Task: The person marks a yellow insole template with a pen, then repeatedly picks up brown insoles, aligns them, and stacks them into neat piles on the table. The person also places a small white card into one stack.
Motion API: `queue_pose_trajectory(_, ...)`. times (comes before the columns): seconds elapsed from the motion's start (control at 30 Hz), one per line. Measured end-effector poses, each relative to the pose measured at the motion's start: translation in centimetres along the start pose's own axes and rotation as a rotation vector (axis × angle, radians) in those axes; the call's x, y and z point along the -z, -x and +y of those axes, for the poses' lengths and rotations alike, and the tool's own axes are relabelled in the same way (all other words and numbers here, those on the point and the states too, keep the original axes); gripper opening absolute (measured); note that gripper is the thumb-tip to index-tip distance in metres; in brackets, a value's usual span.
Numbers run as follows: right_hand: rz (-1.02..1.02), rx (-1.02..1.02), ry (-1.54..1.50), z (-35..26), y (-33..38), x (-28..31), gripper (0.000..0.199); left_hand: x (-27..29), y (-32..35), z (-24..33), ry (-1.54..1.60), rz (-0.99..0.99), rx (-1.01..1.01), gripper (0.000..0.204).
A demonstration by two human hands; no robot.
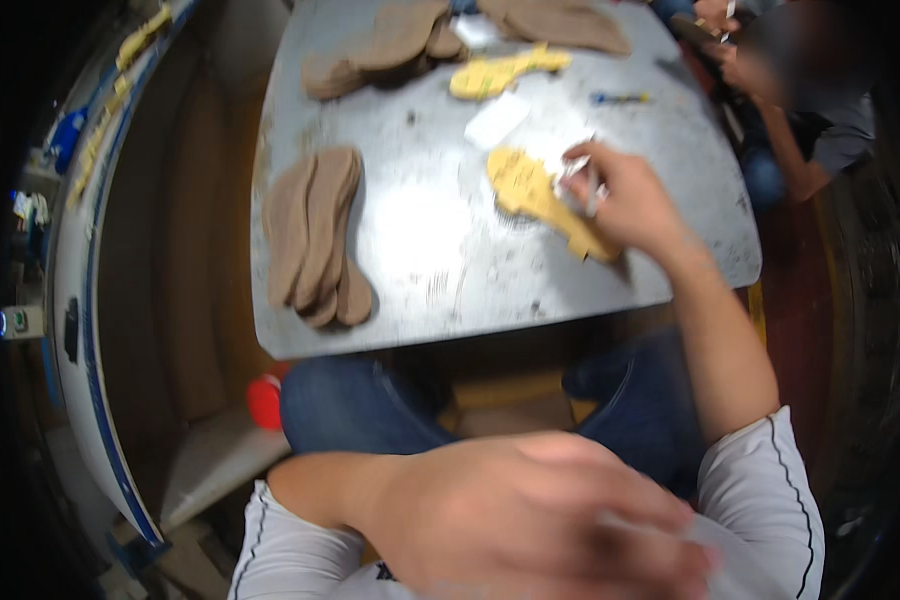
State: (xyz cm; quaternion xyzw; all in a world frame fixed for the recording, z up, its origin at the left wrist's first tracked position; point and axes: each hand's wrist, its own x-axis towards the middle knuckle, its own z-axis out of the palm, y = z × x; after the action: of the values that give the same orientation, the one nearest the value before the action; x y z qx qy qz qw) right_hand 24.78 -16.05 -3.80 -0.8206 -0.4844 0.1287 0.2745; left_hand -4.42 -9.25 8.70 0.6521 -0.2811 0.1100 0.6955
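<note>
My right hand [630,195] is over the table with its fingers bent round a small whitish, crumpled-looking piece [578,188], whose kind I cannot make out. Just under and beside it lies a yellow sole-shaped piece [526,188] with notched edges and dark marks, slanting toward the table's near edge. My left hand [560,520] is close to my chest, well back from the table. Motion smears its fingers, so whether they hold anything is unclear.
On the metal table [410,290] lie brown sole-shaped pieces [315,230] at left and more brown piles [380,50] at the back. A second yellow piece [505,72], white paper [497,120] and a pen [620,98] are farther off. Another person [820,130] sits at right.
</note>
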Motion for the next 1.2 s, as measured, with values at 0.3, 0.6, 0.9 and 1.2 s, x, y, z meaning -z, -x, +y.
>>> queue_pose_trajectory(0.3,-0.014,-0.041,0.035,0.6,-1.3,-1.9,0.037,-6.9,2.3,-0.3,0.018,0.637,-0.196,0.026)
queue_pose_trajectory(0.6,-0.105,-0.033,0.054,-1.3,-1.9,-1.7,0.042,1.6,-0.9,-1.0,0.178,0.122,-0.299,0.029)
queue_pose_trajectory(0.9,-0.069,-0.105,0.064,0.6,-1.3,-2.2,0.041,-2.5,1.7,0.6,0.245,0.359,0.018,0.035)
queue_pose_trajectory(1.2,-0.223,0.042,0.281,1.7,-1.9,0.4,0.044,7.0,1.7,1.8,0.037,-0.168,-0.038,0.019)
